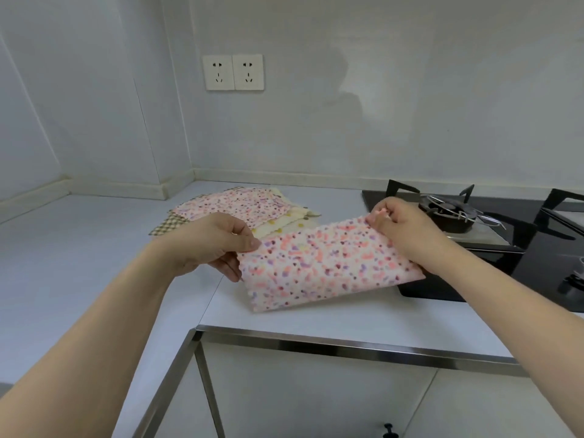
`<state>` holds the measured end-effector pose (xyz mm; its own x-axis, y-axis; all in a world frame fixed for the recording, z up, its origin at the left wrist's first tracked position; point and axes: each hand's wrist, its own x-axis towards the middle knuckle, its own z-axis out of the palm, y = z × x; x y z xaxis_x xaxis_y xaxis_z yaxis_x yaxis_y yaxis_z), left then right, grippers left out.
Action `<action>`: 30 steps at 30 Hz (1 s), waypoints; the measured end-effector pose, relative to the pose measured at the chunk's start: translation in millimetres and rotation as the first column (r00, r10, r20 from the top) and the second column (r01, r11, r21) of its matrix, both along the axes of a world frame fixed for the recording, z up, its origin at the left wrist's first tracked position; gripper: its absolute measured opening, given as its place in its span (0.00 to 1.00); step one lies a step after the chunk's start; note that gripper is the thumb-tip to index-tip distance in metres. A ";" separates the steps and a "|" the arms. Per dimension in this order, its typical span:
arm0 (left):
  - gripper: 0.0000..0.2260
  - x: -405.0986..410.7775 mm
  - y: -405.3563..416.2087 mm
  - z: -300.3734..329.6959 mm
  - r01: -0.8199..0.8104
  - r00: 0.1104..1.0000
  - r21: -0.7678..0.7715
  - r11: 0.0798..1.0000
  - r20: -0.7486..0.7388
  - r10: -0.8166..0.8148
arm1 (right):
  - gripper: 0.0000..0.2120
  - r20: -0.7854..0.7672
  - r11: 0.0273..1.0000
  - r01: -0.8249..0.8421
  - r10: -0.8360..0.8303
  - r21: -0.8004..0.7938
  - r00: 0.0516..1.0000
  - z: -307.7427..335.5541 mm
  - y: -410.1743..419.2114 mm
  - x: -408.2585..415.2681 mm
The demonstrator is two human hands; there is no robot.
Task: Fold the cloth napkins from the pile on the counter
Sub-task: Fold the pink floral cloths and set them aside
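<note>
Beneath fingers: pale grey counter (79,263), white walls, black gas hob (505,248) beyond right fingertips.
Left hand (215,245): pinches pink floral folded cloth napkin (325,267).
Right hand (407,229): pinches its far corner.
Writing: none legible.

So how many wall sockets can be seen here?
2: the left socket and the right socket sit side by side on the wall above the pile of napkins.

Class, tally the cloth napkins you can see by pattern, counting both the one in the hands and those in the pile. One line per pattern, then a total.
Pink floral: 2, one held by the left hand and right hand, one atop the pile
Cream dotted: 1
Brown checked: 1
Total: 4 visible; more may lie hidden in the pile.
</note>
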<state>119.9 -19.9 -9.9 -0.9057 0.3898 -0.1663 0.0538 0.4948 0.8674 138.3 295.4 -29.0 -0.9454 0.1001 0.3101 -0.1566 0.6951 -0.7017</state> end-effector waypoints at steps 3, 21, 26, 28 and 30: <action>0.10 -7.2 1.4 -13.6 -0.102 0.993 -0.158 0.982 -0.072 0.092 | 0.06 0.062 0.989 -0.040 0.031 0.144 0.998 -22.4 -5.0 -14.7; 0.06 -19.8 38.1 -62.4 -0.397 0.744 -0.095 0.913 -0.616 0.259 | 0.13 -0.014 0.756 -0.087 0.126 0.648 0.992 -58.0 -56.8 -58.9; 0.06 -6.4 70.1 -80.6 -0.190 0.823 -0.265 0.945 -0.568 0.006 | 0.16 0.123 0.809 -0.137 0.081 0.572 0.989 -77.3 -55.0 -58.6; 0.06 -6.4 69.5 -90.8 -0.164 0.856 -0.453 0.876 -0.507 -0.102 | 0.16 0.152 0.837 -0.158 0.090 0.525 0.984 -81.3 -52.1 -57.7; 0.07 -7.1 66.7 -92.9 -0.126 0.886 -0.562 0.817 -0.435 -0.162 | 0.17 0.179 0.851 -0.188 0.114 0.490 0.977 -83.2 -49.5 -55.8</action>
